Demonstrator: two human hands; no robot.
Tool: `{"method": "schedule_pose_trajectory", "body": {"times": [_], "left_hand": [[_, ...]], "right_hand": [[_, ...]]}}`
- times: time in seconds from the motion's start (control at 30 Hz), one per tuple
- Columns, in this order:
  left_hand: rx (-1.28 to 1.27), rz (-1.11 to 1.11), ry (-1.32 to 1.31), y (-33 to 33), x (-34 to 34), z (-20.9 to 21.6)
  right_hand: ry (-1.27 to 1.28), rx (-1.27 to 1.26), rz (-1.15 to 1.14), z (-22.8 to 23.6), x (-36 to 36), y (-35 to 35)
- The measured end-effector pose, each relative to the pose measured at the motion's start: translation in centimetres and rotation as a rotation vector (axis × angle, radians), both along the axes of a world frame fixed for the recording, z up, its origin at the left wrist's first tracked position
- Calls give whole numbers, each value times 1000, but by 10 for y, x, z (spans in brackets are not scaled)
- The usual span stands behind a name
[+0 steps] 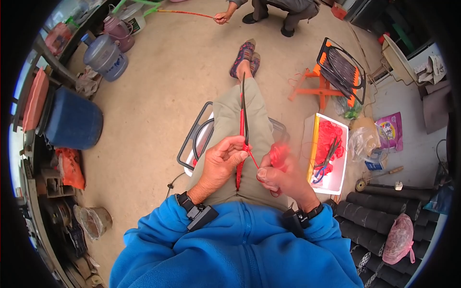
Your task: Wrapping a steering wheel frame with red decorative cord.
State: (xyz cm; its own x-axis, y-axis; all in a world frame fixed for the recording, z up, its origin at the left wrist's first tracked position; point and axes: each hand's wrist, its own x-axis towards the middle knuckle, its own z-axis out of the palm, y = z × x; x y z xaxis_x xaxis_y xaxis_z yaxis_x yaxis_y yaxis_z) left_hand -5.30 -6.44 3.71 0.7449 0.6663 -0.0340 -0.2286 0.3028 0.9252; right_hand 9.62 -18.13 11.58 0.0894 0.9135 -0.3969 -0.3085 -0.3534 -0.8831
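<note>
A long, thin black strip [244,96] runs lengthwise over my legs, its nearer part wrapped in red cord [240,170]. My left hand [223,161] is closed on the wrapped part, pinching it between thumb and fingers. From there a strand of red cord [254,159] stretches tight to my right hand [283,178], which is closed on it. A loose bundle of red cord [278,154], smeared by motion, hangs about the right fingers. To the right, a white box [343,165] holds red cord [329,137] and scissors with blue handles [319,174].
Under my legs is a black-framed seat [194,137]. A folding stool with orange legs [324,91] stands at far right. Dark perforated cylinders [365,218] are stacked at near right. A blue barrel [74,117] and water jug [108,57] stand left. Ahead, another person's hand [222,18] holds a red-wrapped strip.
</note>
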Motion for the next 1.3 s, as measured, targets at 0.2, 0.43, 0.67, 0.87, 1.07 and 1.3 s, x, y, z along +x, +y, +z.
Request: {"method": "schedule_pose_trajectory", "body": {"times": [0.2,0.43,0.67,0.87,1.07,1.3], "left_hand": [[139,11,110,-5,-2,4],[312,243,133,-16,-2,20],[858,315,248,-4,-5,31],[259,313,126,-1,-10,30],[-96,285,148,3,-13,45],[-137,142,58,10,-11,30]], "right_hand": [[102,106,-83,-6,-12,-1],[-212,91,-3,17,-4,-7],[-429,256,2,29,5,14],[-682,229,-359,-7,12,33],[-539,132,-8,-16,-3,16],[-450,98,14,-51,-8,22]]}}
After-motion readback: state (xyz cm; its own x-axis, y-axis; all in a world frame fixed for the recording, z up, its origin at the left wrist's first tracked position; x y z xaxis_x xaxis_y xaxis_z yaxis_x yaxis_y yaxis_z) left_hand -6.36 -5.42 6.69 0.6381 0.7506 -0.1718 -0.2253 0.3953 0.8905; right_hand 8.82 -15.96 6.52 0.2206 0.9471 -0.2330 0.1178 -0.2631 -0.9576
